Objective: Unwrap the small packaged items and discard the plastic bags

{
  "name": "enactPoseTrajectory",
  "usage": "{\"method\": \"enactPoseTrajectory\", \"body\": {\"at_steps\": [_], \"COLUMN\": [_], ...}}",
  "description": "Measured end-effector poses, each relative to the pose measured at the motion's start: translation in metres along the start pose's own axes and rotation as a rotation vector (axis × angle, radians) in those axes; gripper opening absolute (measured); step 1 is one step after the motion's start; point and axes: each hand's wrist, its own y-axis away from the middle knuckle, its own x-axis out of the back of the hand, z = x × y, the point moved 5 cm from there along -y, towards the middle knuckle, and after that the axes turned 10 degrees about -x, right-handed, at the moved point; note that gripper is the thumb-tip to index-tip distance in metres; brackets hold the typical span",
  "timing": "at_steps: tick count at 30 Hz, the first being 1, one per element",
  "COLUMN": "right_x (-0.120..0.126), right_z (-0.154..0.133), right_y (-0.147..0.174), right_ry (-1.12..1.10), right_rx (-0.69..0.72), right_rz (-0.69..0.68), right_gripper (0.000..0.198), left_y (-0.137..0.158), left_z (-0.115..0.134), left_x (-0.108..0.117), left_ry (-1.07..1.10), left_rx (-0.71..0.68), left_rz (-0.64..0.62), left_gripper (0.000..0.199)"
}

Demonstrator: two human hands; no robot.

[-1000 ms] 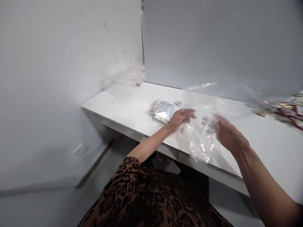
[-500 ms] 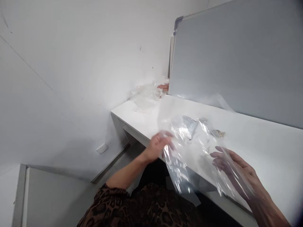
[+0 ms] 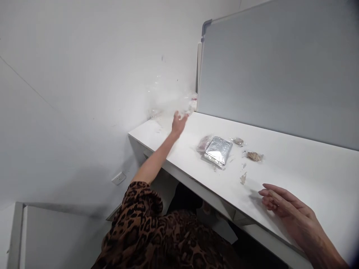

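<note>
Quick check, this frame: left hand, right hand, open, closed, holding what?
Left hand: raised at the far table corner, touching the blurred clear plastic bag; grip cannot be told.
Right hand: open, fingers spread, holding nothing, above the white table.

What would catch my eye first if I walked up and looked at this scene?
Probably the left hand, stretched out to the far corner of the white table, where it meets a blurred heap of clear plastic bags against the wall. Next, the silver foil pouch lying flat mid-table, with small brownish packets just beside it. The right hand hovers open and empty over the near edge.
</note>
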Motion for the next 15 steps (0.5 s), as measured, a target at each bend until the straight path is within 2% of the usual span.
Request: {"method": "enactPoseTrajectory", "body": {"at_steps": [3,6,8,11,15], "right_x": [0.000,-0.002,-0.003,-0.006,-0.017], "right_z": [-0.004,-0.018,-0.032,-0.052,-0.064], "right_y": [-0.003,-0.013,-0.029,-0.065,-0.116], "right_ry": [0.065,0.132,0.240,0.520,0.876], "right_rx": [0.001,0.043,0.109,0.254,0.295], "right_rz": [0.013,0.055,0.117,0.232,0.284], "right_gripper": [0.028,0.030,0.034,0.037,0.053], "left_y": [0.088,0.136,0.144,0.141,0.139], "left_z": [-0.040,-0.061,-0.069,-0.076,-0.079], "left_x": [-0.009,-0.005,-0.003,-0.003,-0.005], "left_ry": [-0.128,-0.153,-0.128,-0.054,-0.014], "left_rx": [-0.055,-0.071,-0.044,-0.015,-0.015], "left_rz": [-0.174,-0.234,-0.226,-0.200,-0.181], "left_gripper": [0.047,0.033,0.028,0.026,0.026]}}
